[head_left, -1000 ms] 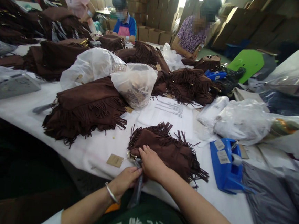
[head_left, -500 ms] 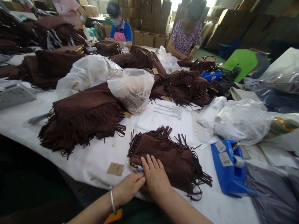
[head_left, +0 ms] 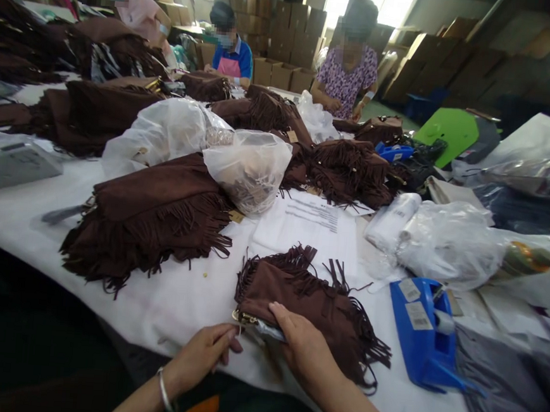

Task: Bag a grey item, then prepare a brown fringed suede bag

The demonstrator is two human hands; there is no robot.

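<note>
A brown fringed suede bag (head_left: 306, 291) lies on the white table (head_left: 177, 300) in front of me. My right hand (head_left: 304, 348) grips its near edge, thumb on top, beside a gold metal fitting (head_left: 244, 318) at the bag's corner. My left hand (head_left: 204, 353), with a silver bangle on the wrist, sits just left of that corner. Its fingertips are pinched on a thin string that runs up to the fitting. What hangs on the string is hidden by the fingers.
A stack of the same fringed bags (head_left: 150, 221) lies to the left, with filled plastic bags (head_left: 249, 166) behind it. A printed sheet (head_left: 309, 228) lies beyond my bag and a blue tape dispenser (head_left: 424, 332) at right. Three people (head_left: 350, 66) work at the far end.
My left hand has drawn back from the bag and pinched shut. The cardboard tag that lay left of the bag is gone from the table. My right hand slid to the bag's near edge.
</note>
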